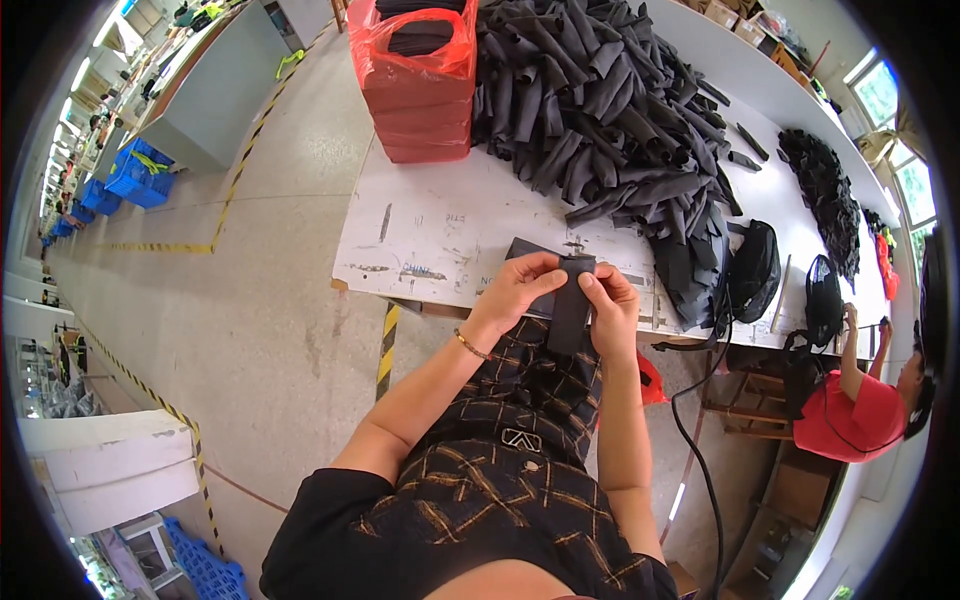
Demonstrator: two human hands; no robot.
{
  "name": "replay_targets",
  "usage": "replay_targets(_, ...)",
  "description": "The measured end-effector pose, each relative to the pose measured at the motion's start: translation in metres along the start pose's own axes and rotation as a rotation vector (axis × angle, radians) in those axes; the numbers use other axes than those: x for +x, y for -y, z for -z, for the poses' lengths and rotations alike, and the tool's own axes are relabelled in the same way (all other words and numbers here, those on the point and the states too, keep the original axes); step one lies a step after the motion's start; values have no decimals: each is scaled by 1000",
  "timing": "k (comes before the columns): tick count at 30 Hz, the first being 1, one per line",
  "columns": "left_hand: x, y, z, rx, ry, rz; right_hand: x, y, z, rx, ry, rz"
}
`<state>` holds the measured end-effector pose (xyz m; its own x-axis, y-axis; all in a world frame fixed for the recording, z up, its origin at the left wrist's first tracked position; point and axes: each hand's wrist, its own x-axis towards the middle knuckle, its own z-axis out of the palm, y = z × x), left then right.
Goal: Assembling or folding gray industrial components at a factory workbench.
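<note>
"Speckled grey floor (290, 330) all round us, marked off with yellow-and-black striped tape (388, 350), and then that long, scuffed white table (460, 215). What's on it?"

"A big heap of loose black fabric strips (600, 110), lying every which way. Just left of it stands a translucent red plastic bag (415, 120) packed with dark pieces."

"And the hands at the near edge?"

"Close together, both clamped on a flat, rectangular black strip (570, 315). The left hand (525, 285) pinches its upper left edge; the right hand (612, 300) has its thumb pressed to the face, near the upper right."

"Where does the strip sit, exactly?"

"Its top is between the hands at the table's near edge, and its lower end reaches down in front of the checked black garment (500, 400). I can't tell from here whether it touches the table. Another flat dark piece (517, 248) lies just beyond the left hand."

"Who's that along to the right?"

"Someone in a red top (845, 420), well apart, past a black mesh bag (755, 270)."
</note>
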<state>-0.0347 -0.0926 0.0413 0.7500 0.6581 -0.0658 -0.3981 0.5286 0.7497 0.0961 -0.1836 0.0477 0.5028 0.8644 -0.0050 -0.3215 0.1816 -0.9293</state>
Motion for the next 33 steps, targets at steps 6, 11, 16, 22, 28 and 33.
replay_targets(6,-2,3,3,194,-229,-125,-6,-5,-6,-304,-102,76)
replay_targets(11,-4,3,6,226,-242,-102,-3,7,-19,-190,-98,-38)
replay_targets(16,-2,4,4,-252,-111,119,-5,-2,-8,172,54,-146)
replay_targets(22,-13,10,4,288,-153,70,0,-22,-1,131,-90,28)
replay_targets(28,-10,3,14,157,-92,138,-15,-5,-7,180,-88,-232)
replay_targets(33,-6,6,12,-80,-37,264,-14,-17,-1,226,-101,-116)
